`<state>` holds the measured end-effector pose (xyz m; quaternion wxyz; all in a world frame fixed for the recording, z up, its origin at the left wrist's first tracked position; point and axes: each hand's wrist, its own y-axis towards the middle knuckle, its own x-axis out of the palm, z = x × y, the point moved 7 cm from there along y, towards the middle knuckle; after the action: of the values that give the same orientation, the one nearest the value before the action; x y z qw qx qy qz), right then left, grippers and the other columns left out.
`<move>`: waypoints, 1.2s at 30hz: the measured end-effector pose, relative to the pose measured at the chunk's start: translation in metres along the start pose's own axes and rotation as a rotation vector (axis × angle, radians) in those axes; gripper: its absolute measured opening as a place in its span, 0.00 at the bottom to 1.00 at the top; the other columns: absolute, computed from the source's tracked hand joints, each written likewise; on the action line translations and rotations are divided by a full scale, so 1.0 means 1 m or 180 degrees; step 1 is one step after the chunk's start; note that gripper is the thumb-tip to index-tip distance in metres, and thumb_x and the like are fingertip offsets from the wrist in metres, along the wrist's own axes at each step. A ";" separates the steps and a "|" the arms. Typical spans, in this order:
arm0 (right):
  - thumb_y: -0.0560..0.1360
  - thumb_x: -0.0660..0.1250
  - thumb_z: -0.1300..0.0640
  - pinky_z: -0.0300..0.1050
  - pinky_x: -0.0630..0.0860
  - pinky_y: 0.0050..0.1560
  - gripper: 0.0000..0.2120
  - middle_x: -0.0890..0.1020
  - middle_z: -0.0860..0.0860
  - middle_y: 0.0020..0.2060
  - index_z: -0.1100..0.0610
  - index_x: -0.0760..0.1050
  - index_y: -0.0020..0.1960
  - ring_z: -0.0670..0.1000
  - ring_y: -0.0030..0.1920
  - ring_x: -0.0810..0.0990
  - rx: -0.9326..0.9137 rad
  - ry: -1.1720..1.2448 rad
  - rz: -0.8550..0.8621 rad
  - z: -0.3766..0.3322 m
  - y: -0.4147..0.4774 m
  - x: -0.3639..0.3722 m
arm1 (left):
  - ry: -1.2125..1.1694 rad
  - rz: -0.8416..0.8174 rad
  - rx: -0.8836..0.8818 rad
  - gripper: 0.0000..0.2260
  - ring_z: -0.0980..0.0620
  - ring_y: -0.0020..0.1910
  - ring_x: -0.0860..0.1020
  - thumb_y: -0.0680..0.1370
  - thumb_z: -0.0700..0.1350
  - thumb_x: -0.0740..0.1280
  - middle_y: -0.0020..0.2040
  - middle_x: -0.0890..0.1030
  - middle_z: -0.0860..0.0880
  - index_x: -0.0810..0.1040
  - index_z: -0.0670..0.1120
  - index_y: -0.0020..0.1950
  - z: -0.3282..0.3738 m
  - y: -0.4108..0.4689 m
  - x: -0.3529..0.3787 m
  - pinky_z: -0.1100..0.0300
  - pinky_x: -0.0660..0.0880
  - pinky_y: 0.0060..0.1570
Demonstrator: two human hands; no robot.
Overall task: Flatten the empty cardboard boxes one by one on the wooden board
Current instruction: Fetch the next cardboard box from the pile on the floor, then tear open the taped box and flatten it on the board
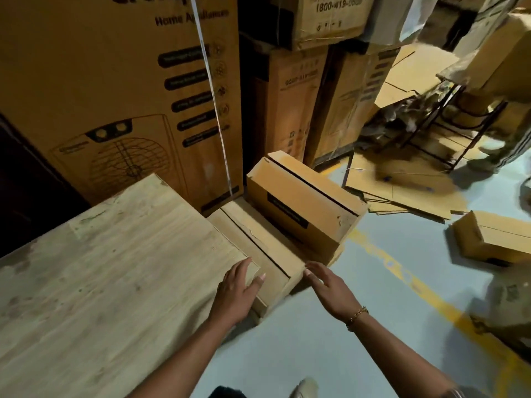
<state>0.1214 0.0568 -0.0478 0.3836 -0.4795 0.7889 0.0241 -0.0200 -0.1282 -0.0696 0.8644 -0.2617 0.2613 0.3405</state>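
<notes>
Boxes sit closed just beside the wooden board [115,268]: a low box [258,242] with a second box [301,196] on top, insides hidden. Left hand [235,288] rests at the low box's near corner, thumb spread wide. Right hand [327,288] touches its other side, fingers straight and together.
</notes>
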 end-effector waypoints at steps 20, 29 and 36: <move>0.60 0.63 0.19 0.54 0.70 0.69 0.54 0.75 0.49 0.69 0.50 0.64 0.76 0.52 0.66 0.76 0.0810 -0.0217 -0.1656 0.153 0.278 0.034 | -0.1079 -0.0384 -0.2249 0.33 0.48 0.70 0.71 0.75 0.70 0.58 0.74 0.70 0.49 0.66 0.54 0.75 -0.089 0.125 0.178 0.52 0.68 0.67; 0.78 0.68 0.45 0.41 0.69 0.56 0.33 0.74 0.54 0.69 0.54 0.60 0.78 0.54 0.62 0.75 0.1096 -0.0132 -0.1690 0.224 0.385 0.114 | -0.1973 0.0741 -0.3251 0.35 0.46 0.67 0.73 0.75 0.63 0.68 0.71 0.71 0.51 0.62 0.49 0.76 -0.206 0.187 0.256 0.57 0.70 0.59; 0.61 0.76 0.31 0.56 0.61 0.75 0.43 0.73 0.51 0.70 0.50 0.72 0.70 0.55 0.71 0.70 0.1848 0.0898 -0.2043 0.290 0.395 0.168 | -0.2629 0.1501 -0.3387 0.36 0.52 0.56 0.80 0.61 0.70 0.75 0.52 0.83 0.60 0.74 0.57 0.65 -0.263 0.190 0.314 0.54 0.75 0.58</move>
<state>-0.0573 0.2634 -0.4876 0.3790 -0.5709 0.6190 -0.3837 -0.0315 -0.0323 -0.5109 0.5511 -0.4343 -0.2395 0.6711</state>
